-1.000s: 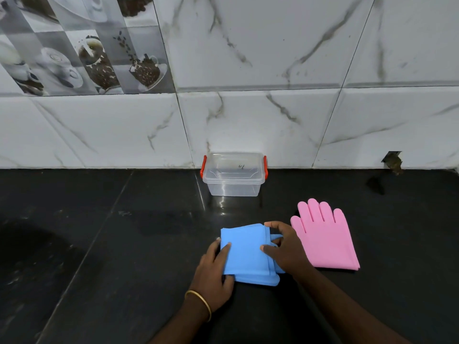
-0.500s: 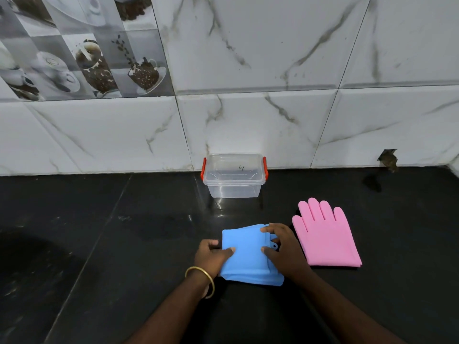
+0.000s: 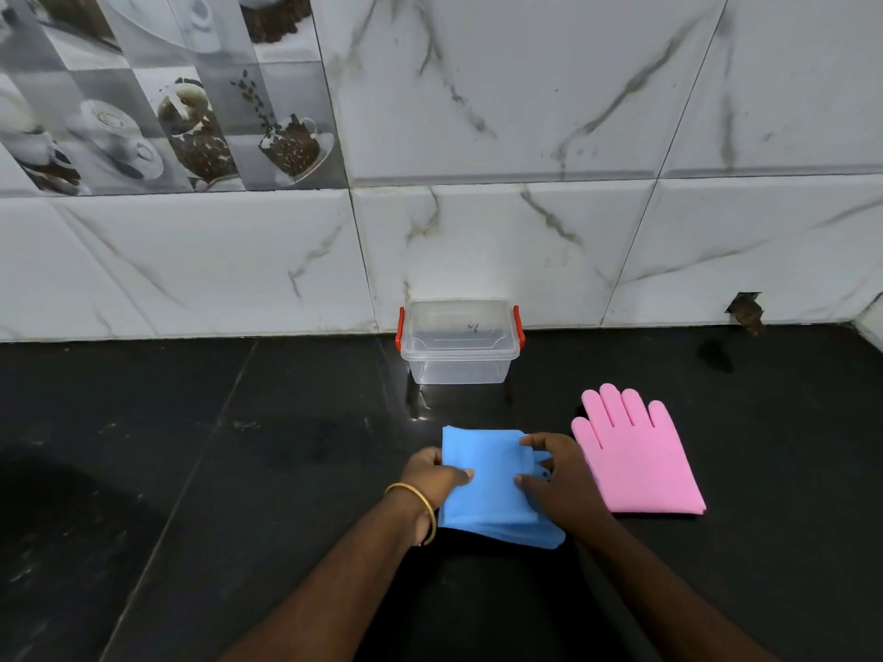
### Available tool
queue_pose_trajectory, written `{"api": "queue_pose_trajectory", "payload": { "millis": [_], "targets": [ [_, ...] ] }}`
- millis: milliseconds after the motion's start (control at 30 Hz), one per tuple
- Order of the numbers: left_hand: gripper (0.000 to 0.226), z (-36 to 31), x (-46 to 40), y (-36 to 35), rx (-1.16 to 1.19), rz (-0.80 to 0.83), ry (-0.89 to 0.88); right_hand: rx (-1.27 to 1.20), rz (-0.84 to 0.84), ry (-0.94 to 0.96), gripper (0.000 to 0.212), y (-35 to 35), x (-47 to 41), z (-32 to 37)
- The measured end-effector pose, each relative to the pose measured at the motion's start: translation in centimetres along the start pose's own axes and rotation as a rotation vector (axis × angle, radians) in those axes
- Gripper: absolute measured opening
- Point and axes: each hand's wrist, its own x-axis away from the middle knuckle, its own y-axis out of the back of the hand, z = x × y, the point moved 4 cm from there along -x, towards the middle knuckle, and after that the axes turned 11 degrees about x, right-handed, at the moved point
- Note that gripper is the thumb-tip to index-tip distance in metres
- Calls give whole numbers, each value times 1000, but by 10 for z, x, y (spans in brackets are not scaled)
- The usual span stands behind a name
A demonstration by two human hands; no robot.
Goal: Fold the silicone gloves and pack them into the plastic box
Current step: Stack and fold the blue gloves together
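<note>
Gripping the folded blue silicone glove (image 3: 487, 480) on the black counter (image 3: 191, 470), left hand (image 3: 430, 475) and right hand (image 3: 559, 480) pinch its edges; the lidded clear plastic box (image 3: 459, 344) stands behind, the flat pink silicone glove (image 3: 635, 456) just right.

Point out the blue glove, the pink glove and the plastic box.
blue glove (image 3: 487, 475): head view, on the bare folded top between the two hands.
pink glove (image 3: 638, 463): head view, on the flat palm.
plastic box (image 3: 459, 329): head view, on the clear lid.
</note>
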Motion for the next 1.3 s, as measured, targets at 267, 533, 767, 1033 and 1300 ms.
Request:
{"api": "queue_pose_trajectory", "payload": {
  "millis": [267,533,767,1033,1300],
  "targets": [
    [29,-93,55,0,-569,119,-793,-584,141,-257,46,21,22,86],
    [32,-101,107,35,-1357,-3,-1354,-898,489,-394,32,8,25,154],
    [36,-53,80,147,-132,-150,-550,-784,477,-376,27,-46,43,175],
    [45,-28,63,188,643,244,260,-823,551,-188,26,-70,44,211],
    [37,-32,42,217,507,98,72,-674,562,-371,26,-103,57,198]
  ]
}}
